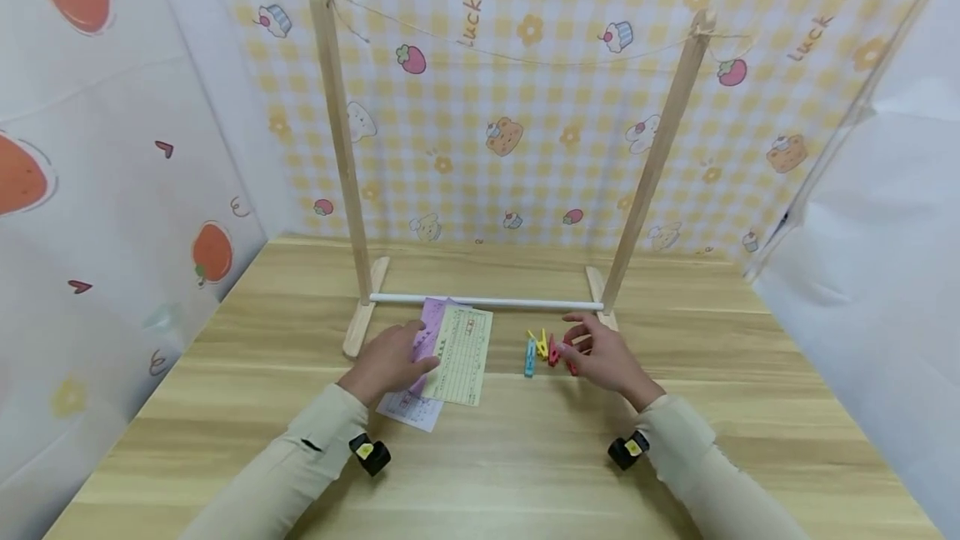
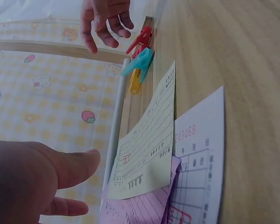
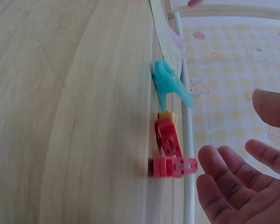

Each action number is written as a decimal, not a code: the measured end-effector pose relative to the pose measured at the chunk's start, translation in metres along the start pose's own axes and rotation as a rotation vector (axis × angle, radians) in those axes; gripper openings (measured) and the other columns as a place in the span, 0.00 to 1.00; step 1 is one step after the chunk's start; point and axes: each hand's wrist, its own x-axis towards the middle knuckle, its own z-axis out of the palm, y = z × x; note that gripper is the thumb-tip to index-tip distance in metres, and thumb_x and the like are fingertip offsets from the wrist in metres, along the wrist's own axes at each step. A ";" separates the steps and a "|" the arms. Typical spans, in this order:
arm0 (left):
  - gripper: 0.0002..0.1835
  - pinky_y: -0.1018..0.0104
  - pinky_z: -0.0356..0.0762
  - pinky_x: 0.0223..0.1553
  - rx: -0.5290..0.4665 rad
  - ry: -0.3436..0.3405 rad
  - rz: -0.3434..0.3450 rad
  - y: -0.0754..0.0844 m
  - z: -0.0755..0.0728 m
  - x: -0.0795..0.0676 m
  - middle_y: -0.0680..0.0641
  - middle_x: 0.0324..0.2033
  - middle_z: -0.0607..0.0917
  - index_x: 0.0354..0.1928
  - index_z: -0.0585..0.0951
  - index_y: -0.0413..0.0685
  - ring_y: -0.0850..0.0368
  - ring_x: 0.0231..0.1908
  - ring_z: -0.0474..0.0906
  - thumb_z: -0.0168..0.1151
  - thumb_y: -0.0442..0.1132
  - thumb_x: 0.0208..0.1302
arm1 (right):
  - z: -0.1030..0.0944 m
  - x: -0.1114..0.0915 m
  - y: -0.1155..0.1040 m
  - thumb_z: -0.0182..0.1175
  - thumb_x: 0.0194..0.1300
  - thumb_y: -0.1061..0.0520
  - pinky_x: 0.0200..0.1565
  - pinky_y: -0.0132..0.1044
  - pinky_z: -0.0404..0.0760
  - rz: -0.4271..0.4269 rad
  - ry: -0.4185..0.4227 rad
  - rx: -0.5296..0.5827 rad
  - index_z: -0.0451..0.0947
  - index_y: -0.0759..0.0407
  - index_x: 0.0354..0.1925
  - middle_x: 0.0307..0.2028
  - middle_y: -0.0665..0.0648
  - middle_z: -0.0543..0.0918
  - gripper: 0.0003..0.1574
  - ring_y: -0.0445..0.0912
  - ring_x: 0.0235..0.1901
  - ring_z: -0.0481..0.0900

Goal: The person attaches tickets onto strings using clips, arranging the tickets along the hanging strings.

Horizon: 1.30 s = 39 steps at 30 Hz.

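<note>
My left hand (image 1: 388,363) hovers over a small pile of printed paper slips, fingers relaxed and holding nothing. On top is a pale green slip (image 1: 463,361), with a purple slip (image 1: 429,338) and a white slip (image 1: 414,412) partly hidden beneath. My right hand (image 1: 606,358) is held just above a cluster of plastic clothespins, its fingers loosely bent with nothing between them. The cluster has a blue clothespin (image 1: 530,358), a yellow clothespin (image 1: 543,343) and two red ones, the nearer red clothespin (image 3: 175,167) lying below my right fingers in the right wrist view.
Behind the slips stands a wooden frame with a left post (image 1: 341,148), a right post (image 1: 660,165) and a low white rod (image 1: 510,302). A thin string (image 1: 525,61) sags between the post tops. Patterned sheets cover the back and left; a white sheet hangs on the right.
</note>
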 end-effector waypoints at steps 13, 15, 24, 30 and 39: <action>0.39 0.48 0.75 0.46 -0.023 -0.024 -0.055 0.011 0.011 0.019 0.35 0.43 0.79 0.62 0.68 0.27 0.47 0.38 0.74 0.69 0.50 0.59 | 0.011 0.008 -0.003 0.65 0.65 0.57 0.33 0.36 0.79 -0.007 -0.061 0.017 0.68 0.67 0.59 0.36 0.53 0.81 0.29 0.43 0.30 0.80; 0.39 0.50 0.76 0.43 -0.027 -0.023 -0.070 0.011 0.012 0.020 0.36 0.41 0.79 0.61 0.68 0.27 0.48 0.36 0.74 0.70 0.50 0.59 | 0.013 0.009 -0.002 0.66 0.64 0.58 0.31 0.35 0.79 -0.013 -0.065 0.023 0.69 0.67 0.58 0.34 0.53 0.81 0.29 0.43 0.28 0.79; 0.37 0.50 0.77 0.42 -0.002 -0.012 -0.061 0.012 0.020 0.023 0.34 0.41 0.79 0.59 0.69 0.27 0.46 0.37 0.75 0.70 0.50 0.59 | 0.022 0.014 0.001 0.68 0.61 0.59 0.32 0.34 0.77 -0.064 -0.036 -0.022 0.73 0.67 0.52 0.31 0.50 0.79 0.24 0.41 0.29 0.76; 0.37 0.54 0.77 0.37 -0.011 0.009 -0.088 0.011 0.019 0.023 0.37 0.37 0.78 0.56 0.70 0.26 0.48 0.33 0.74 0.69 0.51 0.59 | 0.028 0.016 -0.007 0.67 0.61 0.57 0.34 0.35 0.76 -0.034 -0.043 -0.079 0.75 0.65 0.51 0.30 0.48 0.77 0.22 0.40 0.30 0.75; 0.39 0.54 0.77 0.38 -0.030 0.006 -0.118 0.016 0.019 0.024 0.36 0.39 0.75 0.57 0.68 0.26 0.47 0.35 0.73 0.70 0.52 0.58 | 0.033 0.015 -0.011 0.68 0.60 0.58 0.32 0.35 0.76 0.007 -0.085 -0.078 0.75 0.63 0.51 0.30 0.49 0.78 0.22 0.41 0.28 0.74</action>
